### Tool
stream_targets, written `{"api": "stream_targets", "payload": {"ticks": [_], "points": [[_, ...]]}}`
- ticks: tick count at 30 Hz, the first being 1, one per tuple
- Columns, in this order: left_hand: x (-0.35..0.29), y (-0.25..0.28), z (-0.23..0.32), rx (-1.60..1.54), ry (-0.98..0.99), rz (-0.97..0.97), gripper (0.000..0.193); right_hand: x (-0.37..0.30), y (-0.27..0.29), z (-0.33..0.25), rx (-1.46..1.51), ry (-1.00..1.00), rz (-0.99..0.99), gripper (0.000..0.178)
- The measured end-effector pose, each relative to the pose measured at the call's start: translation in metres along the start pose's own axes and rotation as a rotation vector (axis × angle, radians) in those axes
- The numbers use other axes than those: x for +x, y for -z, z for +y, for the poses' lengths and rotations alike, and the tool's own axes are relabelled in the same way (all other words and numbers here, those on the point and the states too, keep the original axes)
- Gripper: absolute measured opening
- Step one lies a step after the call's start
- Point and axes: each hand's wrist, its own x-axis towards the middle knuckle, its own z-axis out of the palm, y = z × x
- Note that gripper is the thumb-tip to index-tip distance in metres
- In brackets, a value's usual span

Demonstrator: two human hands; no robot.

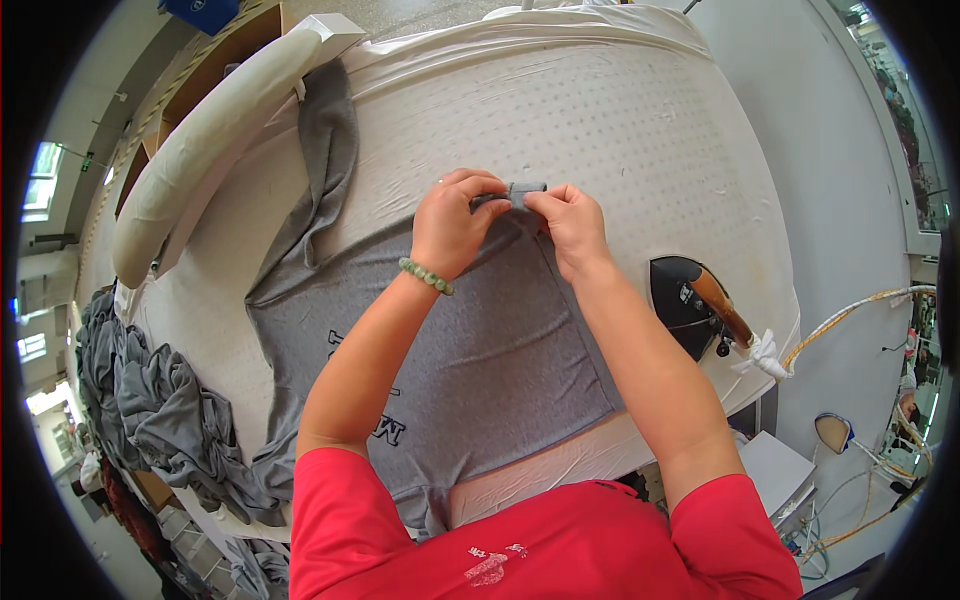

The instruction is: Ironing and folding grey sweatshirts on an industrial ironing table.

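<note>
A grey sweatshirt [490, 345] with dark printing on its front lies spread over the padded white ironing table [640, 150]. Its far sleeve [327, 150] stretches away toward the upper left. My left hand [453, 220], with a green bead bracelet at the wrist, pinches the far corner of the hem between thumb and fingers. Close beside it, my right hand [572, 228] pinches the same folded edge from the other side. A short piece of the grey edge shows between my fingertips, lifted slightly from the table. Both hands are closed on the cloth.
An iron [690, 305] with a wooden handle and wrapped cord rests on the table's right side. A padded pressing arm [215, 150] curves along the left. More grey garments [170, 410] are heaped at the left edge. Another iron-like tool [833, 433] sits at lower right among hoses.
</note>
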Motion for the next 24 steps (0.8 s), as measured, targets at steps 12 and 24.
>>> {"api": "stream_targets", "payload": {"ticks": [12, 24], "points": [[-0.009, -0.002, 0.017, 0.284, -0.187, 0.045, 0.018, -0.021, -0.01, -0.009, -0.09, 0.27, -0.038, 0.015], [0.027, 0.013, 0.023, 0.237, -0.208, -0.065, 0.012, -0.034, 0.077, 0.01, -0.464, 0.216, -0.283, 0.026]]}}
